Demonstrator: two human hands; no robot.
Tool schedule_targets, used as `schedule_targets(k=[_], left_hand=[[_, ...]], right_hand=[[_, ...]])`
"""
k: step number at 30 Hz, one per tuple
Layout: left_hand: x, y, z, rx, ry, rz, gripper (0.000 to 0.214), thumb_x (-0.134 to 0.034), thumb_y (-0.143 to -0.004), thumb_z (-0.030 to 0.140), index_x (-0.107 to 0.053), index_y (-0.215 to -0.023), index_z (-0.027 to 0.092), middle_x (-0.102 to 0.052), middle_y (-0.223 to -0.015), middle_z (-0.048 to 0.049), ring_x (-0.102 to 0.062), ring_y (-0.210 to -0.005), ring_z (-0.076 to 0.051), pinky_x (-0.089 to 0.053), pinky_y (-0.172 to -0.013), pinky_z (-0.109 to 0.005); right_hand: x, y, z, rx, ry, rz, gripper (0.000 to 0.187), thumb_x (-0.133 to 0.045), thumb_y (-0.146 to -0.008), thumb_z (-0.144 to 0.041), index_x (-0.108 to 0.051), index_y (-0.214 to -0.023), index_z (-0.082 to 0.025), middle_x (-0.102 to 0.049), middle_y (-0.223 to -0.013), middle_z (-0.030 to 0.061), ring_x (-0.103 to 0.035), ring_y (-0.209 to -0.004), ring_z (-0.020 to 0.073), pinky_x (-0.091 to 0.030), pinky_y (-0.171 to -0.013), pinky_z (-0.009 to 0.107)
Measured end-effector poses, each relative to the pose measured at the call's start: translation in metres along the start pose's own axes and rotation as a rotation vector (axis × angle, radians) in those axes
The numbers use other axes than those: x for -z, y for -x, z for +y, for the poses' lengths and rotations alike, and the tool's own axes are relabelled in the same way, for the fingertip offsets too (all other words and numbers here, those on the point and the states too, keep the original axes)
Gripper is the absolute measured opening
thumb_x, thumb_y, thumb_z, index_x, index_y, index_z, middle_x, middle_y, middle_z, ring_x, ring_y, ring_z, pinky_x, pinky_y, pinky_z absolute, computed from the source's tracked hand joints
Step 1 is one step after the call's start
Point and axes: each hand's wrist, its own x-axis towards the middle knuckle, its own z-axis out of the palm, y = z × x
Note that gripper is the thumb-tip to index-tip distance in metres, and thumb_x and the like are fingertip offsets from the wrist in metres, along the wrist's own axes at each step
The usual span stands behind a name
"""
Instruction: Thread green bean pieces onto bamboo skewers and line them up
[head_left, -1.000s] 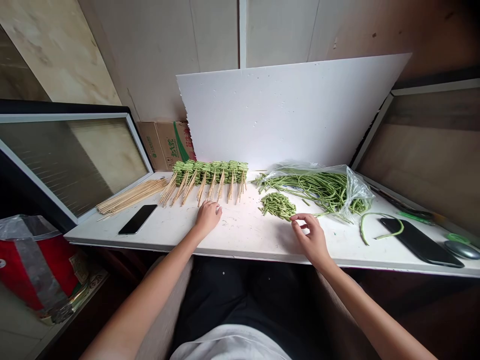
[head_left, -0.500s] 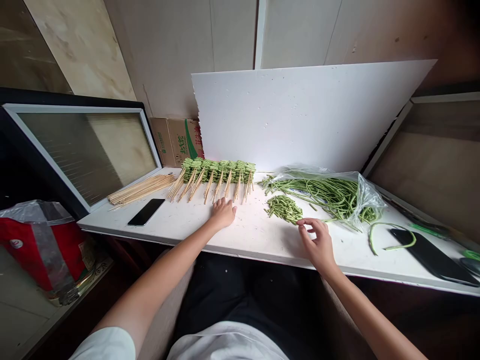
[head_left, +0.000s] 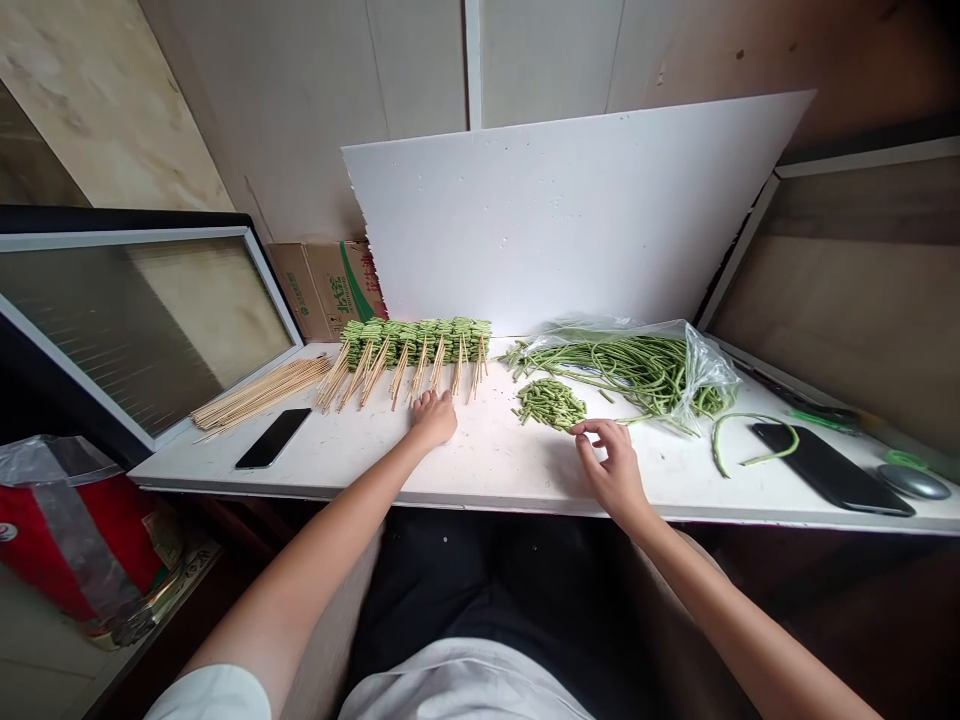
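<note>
The widest open stretch of table (head_left: 502, 462) lies along the near edge, between the left hand (head_left: 433, 417) and the right hand (head_left: 613, 470). Behind it, the skewered beans (head_left: 416, 345), the cut pile (head_left: 550, 402) and the bean bag (head_left: 645, 362) crowd the back, with a narrow bare gap between row and pile. A foam board (head_left: 562, 220) walls off the rear. To the left a phone (head_left: 274, 438) and loose skewers (head_left: 259, 392) block the way. To the right lie a stray bean (head_left: 750, 440), a dark device (head_left: 829, 465) and a mouse (head_left: 913, 482).
</note>
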Motion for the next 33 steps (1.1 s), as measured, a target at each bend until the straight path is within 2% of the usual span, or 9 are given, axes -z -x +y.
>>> schedule_targets(k=[4,12,18,24,29,33], left_hand=[[-0.0031,-0.0045,0.0013,0.017,-0.001,-0.001,0.056,-0.031,-0.107,0.031,-0.047,-0.158,0.013,-0.052,-0.16,-0.0262,-0.042,-0.151,-0.041,-0.032,-0.121,-0.057],[-0.0083,-0.0081,0.0013,0.034,0.026,0.015,0.062,-0.024,-0.109,0.032,-0.04,-0.161,0.003,-0.045,-0.165,-0.0295,-0.036,-0.156,-0.039,-0.029,-0.124,-0.052],[-0.0052,-0.0065,0.0025,0.027,0.036,0.023,0.056,-0.027,-0.107,0.032,-0.054,-0.151,0.009,-0.053,-0.158,-0.0271,-0.043,-0.149,-0.04,-0.031,-0.122,-0.056],[-0.006,-0.0075,0.0026,0.03,0.048,0.026,0.062,-0.026,-0.108,0.034,-0.035,-0.165,0.013,-0.049,-0.164,-0.0246,-0.04,-0.153,-0.039,-0.029,-0.123,-0.058],[-0.0084,-0.0101,0.0025,0.037,0.063,0.023,0.064,-0.023,-0.108,0.035,-0.033,-0.166,0.01,-0.047,-0.165,-0.0266,-0.038,-0.155,-0.039,-0.026,-0.125,-0.059],[-0.008,-0.0108,0.0029,0.03,0.067,0.022,0.063,-0.024,-0.108,0.035,-0.039,-0.164,0.011,-0.046,-0.166,-0.0254,-0.037,-0.156,-0.039,-0.026,-0.126,-0.06]], right_hand=[[0.0004,-0.0004,-0.0003,-0.013,0.001,-0.005,0.018,-0.055,-0.101,-0.034,-0.072,-0.101,-0.027,-0.072,-0.108,0.0092,-0.057,-0.107,0.0311,-0.053,-0.082,0.044],[0.0016,-0.0003,-0.0004,-0.018,0.006,-0.013,0.019,-0.055,-0.101,-0.037,-0.071,-0.101,-0.027,-0.072,-0.107,0.0096,-0.058,-0.104,0.0311,-0.054,-0.082,0.044],[0.0006,-0.0004,0.0,0.009,0.001,-0.006,0.018,-0.055,-0.1,-0.035,-0.071,-0.098,-0.027,-0.072,-0.106,0.0098,-0.058,-0.105,0.0314,-0.053,-0.081,0.045],[0.0007,-0.0003,-0.0022,0.003,-0.003,-0.014,0.018,-0.055,-0.1,-0.035,-0.071,-0.098,-0.027,-0.072,-0.106,0.0103,-0.058,-0.105,0.0317,-0.054,-0.08,0.045],[0.0008,-0.0004,-0.003,-0.014,0.003,-0.015,0.019,-0.055,-0.1,-0.036,-0.071,-0.1,-0.027,-0.072,-0.107,0.0107,-0.058,-0.106,0.032,-0.055,-0.081,0.046],[0.0007,0.0001,-0.0018,-0.008,0.009,-0.018,0.019,-0.054,-0.101,-0.036,-0.071,-0.101,-0.027,-0.072,-0.107,0.0105,-0.058,-0.106,0.0316,-0.055,-0.082,0.046]])
